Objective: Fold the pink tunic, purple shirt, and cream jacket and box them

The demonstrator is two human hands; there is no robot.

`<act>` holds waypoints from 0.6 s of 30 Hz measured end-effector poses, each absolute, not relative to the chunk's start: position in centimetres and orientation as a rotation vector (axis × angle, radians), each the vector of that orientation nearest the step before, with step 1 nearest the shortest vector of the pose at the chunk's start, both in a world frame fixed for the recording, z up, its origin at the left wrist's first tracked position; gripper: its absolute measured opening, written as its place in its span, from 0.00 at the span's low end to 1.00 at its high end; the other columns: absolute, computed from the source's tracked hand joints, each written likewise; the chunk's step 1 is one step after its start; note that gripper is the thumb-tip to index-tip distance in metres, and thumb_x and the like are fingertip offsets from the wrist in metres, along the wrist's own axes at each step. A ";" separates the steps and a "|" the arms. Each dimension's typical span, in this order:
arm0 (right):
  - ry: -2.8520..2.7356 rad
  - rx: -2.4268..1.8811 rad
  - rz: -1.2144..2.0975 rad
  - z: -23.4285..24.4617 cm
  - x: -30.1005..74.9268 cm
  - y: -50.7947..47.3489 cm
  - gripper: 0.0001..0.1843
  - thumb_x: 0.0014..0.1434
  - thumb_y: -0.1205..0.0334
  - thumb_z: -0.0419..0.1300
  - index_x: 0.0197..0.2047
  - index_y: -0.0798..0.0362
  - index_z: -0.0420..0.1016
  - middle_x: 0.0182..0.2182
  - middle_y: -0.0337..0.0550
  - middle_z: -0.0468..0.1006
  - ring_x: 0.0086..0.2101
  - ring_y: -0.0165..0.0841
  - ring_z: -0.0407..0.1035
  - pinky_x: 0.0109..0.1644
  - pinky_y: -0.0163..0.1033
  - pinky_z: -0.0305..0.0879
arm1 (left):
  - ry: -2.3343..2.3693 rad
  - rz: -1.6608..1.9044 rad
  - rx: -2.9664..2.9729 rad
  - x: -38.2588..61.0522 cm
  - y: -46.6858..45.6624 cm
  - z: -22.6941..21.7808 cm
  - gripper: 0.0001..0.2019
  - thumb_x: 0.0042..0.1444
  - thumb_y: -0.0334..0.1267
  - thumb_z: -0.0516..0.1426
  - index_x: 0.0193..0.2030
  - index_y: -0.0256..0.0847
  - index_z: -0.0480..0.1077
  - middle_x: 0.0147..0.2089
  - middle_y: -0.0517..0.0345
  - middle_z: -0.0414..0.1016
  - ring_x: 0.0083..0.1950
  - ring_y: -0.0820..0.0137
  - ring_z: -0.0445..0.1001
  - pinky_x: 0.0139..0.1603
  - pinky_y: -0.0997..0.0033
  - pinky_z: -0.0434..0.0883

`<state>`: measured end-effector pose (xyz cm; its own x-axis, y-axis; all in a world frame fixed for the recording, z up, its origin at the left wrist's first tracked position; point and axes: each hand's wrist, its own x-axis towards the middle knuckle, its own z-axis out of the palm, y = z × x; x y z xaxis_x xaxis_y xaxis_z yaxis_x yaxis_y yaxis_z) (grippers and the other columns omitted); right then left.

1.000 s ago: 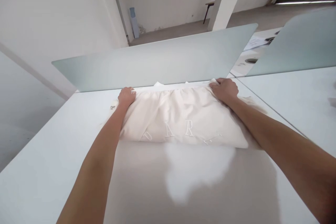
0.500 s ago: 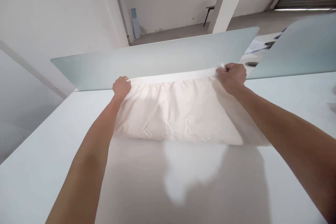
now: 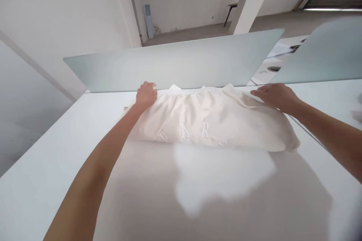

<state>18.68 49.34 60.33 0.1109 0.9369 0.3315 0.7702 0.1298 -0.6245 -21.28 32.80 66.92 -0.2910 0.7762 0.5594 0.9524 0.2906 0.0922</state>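
A cream cloth item (image 3: 192, 113), like a folded garment, lies in a loose bundle across the white table. Pale letters are embroidered on its front, and its far edge is gathered and crumpled. My left hand (image 3: 146, 95) rests at its back left corner, fingers loosely curled and a little apart, gripping nothing that I can see. A bit of cloth with a small dark print pokes out left of that wrist. Over the back right end is my right hand (image 3: 275, 96), fingers stretched to the left, with no cloth held in them.
A frosted glass divider (image 3: 175, 66) stands along the table's far edge, and a second panel (image 3: 325, 52) stands to the right. Papers (image 3: 279, 49) and a round dark hole (image 3: 273, 69) show between them. A water dispenser (image 3: 149, 22) is by the far wall.
Both hands have let go of the white far edge, which has dropped and crumpled. My right hand has moved right and nearer; my left has shifted right. The cloth now lies lower and bunched.
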 end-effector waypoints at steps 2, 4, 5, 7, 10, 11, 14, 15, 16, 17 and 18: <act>-1.652 -1.710 0.381 59.5 20.6 48.2 0.14 0.64 0.50 0.63 0.43 0.52 0.80 0.46 0.53 0.81 0.40 0.42 0.70 0.43 0.45 0.64 | -2.073 -0.456 -1.654 -19.5 33.3 66.5 0.20 0.72 0.37 0.48 0.67 0.41 0.71 0.70 0.43 0.68 0.70 0.53 0.68 0.72 0.53 0.63; -1.613 -1.692 0.432 58.7 21.8 47.4 0.14 0.63 0.49 0.64 0.41 0.51 0.79 0.45 0.52 0.81 0.40 0.42 0.70 0.43 0.44 0.64 | -1.999 -0.349 -1.706 -18.0 34.4 66.2 0.21 0.72 0.36 0.47 0.65 0.40 0.71 0.70 0.42 0.69 0.69 0.52 0.67 0.71 0.51 0.62; -1.611 -1.665 0.445 58.4 22.1 47.0 0.14 0.63 0.48 0.63 0.40 0.50 0.78 0.46 0.51 0.81 0.41 0.42 0.71 0.44 0.44 0.65 | -1.977 -0.323 -1.714 -17.5 35.2 66.2 0.20 0.72 0.36 0.47 0.65 0.39 0.72 0.69 0.41 0.69 0.69 0.52 0.67 0.71 0.51 0.62; -1.629 -1.641 0.484 57.9 22.4 46.4 0.14 0.63 0.48 0.63 0.40 0.51 0.78 0.47 0.51 0.82 0.44 0.43 0.72 0.47 0.45 0.65 | -1.952 -0.282 -1.729 -16.7 36.7 66.1 0.20 0.72 0.37 0.48 0.65 0.40 0.72 0.69 0.41 0.70 0.69 0.52 0.66 0.70 0.52 0.61; -1.690 -1.686 0.504 57.6 22.2 45.8 0.18 0.64 0.45 0.61 0.42 0.51 0.79 0.49 0.51 0.82 0.47 0.45 0.73 0.48 0.45 0.65 | -1.963 -0.205 -1.756 -16.1 38.9 65.9 0.20 0.71 0.38 0.49 0.64 0.41 0.72 0.68 0.42 0.71 0.70 0.52 0.66 0.71 0.53 0.59; -1.713 -1.710 0.486 57.5 22.2 45.8 0.20 0.65 0.43 0.60 0.43 0.52 0.79 0.49 0.52 0.82 0.48 0.46 0.73 0.48 0.45 0.65 | -1.977 -0.183 -1.764 -16.0 39.5 65.9 0.20 0.70 0.38 0.49 0.64 0.41 0.73 0.68 0.42 0.71 0.70 0.52 0.66 0.71 0.53 0.59; -1.776 -1.756 0.410 56.9 22.3 46.2 0.25 0.66 0.38 0.57 0.47 0.51 0.80 0.50 0.52 0.82 0.48 0.48 0.73 0.48 0.46 0.65 | -2.030 -0.158 -1.765 -16.2 40.7 65.8 0.21 0.69 0.38 0.50 0.64 0.38 0.73 0.68 0.38 0.70 0.69 0.50 0.67 0.70 0.51 0.60; -1.794 -1.763 0.391 56.6 22.4 46.3 0.26 0.66 0.38 0.56 0.49 0.51 0.80 0.50 0.52 0.82 0.49 0.49 0.73 0.49 0.47 0.65 | -2.050 -0.157 -1.760 -16.4 41.0 65.9 0.22 0.68 0.38 0.50 0.65 0.37 0.73 0.68 0.37 0.69 0.69 0.49 0.67 0.70 0.50 0.60; -1.808 -1.768 0.379 56.3 22.5 46.5 0.27 0.67 0.38 0.55 0.51 0.50 0.80 0.51 0.51 0.82 0.50 0.49 0.73 0.50 0.48 0.65 | -2.073 -0.156 -1.754 -16.6 41.2 66.0 0.22 0.67 0.38 0.51 0.65 0.37 0.73 0.68 0.36 0.68 0.69 0.48 0.67 0.69 0.49 0.61; -1.810 -1.769 0.378 56.1 22.5 46.6 0.27 0.67 0.38 0.55 0.53 0.50 0.80 0.51 0.50 0.82 0.50 0.50 0.73 0.52 0.49 0.65 | -2.098 -0.155 -1.747 -16.8 41.4 66.2 0.23 0.66 0.38 0.52 0.65 0.38 0.73 0.69 0.36 0.68 0.68 0.48 0.68 0.68 0.48 0.62; -1.794 -1.757 0.396 55.9 22.6 46.6 0.27 0.67 0.38 0.55 0.54 0.49 0.80 0.50 0.49 0.82 0.51 0.50 0.73 0.52 0.49 0.65 | -2.124 -0.155 -1.741 -17.0 41.5 66.4 0.23 0.65 0.38 0.53 0.65 0.39 0.73 0.68 0.36 0.68 0.67 0.48 0.68 0.68 0.48 0.63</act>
<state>22.57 46.56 55.92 0.0466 0.9783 0.2020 0.8025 0.0838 -0.5908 -16.98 41.50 66.35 -0.1533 0.9193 0.3626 0.9621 0.2226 -0.1575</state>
